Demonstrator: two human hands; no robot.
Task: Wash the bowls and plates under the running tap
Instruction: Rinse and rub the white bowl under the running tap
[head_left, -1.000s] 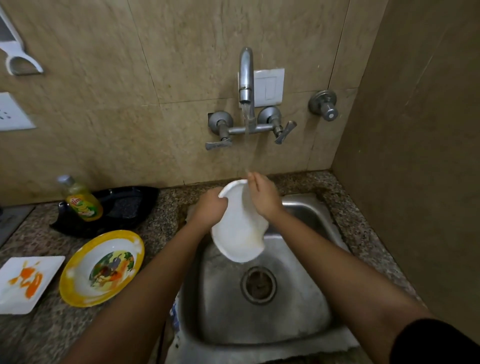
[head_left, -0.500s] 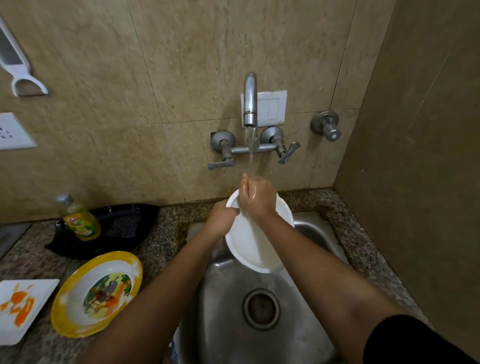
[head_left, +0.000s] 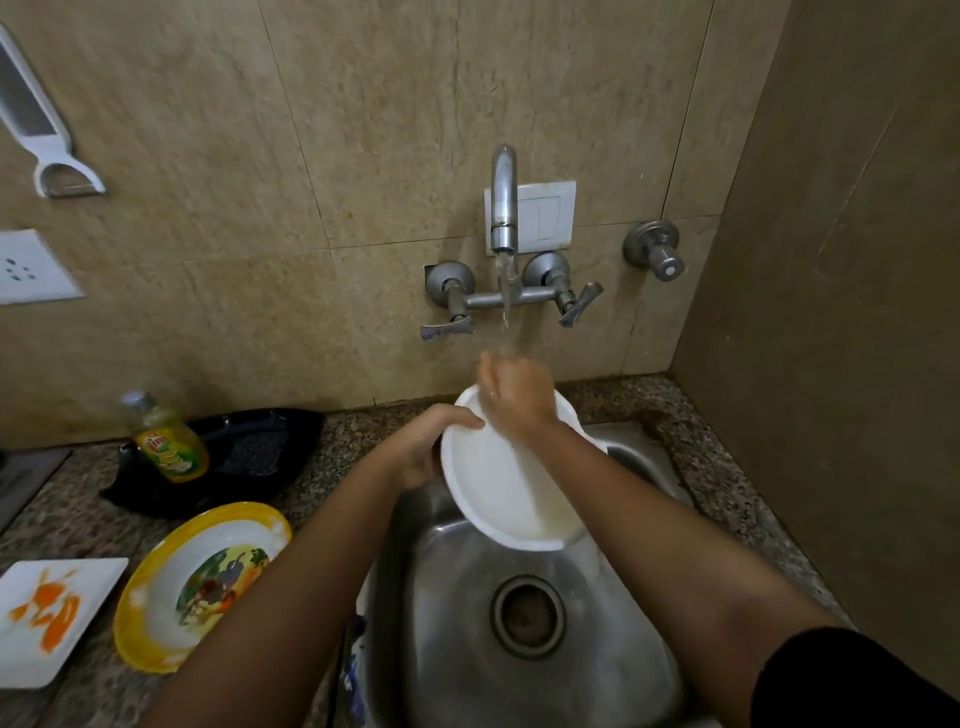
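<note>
L hand (head_left: 426, 447) gripping white bowl (head_left: 506, 493) rim, R hand (head_left: 511, 389) fingers on it (blurred), tap (head_left: 504, 208) running

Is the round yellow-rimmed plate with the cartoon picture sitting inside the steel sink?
No, the yellow-rimmed plate lies on the granite counter left of the steel sink.

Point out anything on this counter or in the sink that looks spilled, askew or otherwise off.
Nothing looks damaged or spilled. The square white plate at the counter's left carries orange smears and awaits washing, as does the yellow-rimmed bowl beside it. The dish soap bottle leans against the black tray rather than standing upright.
</note>
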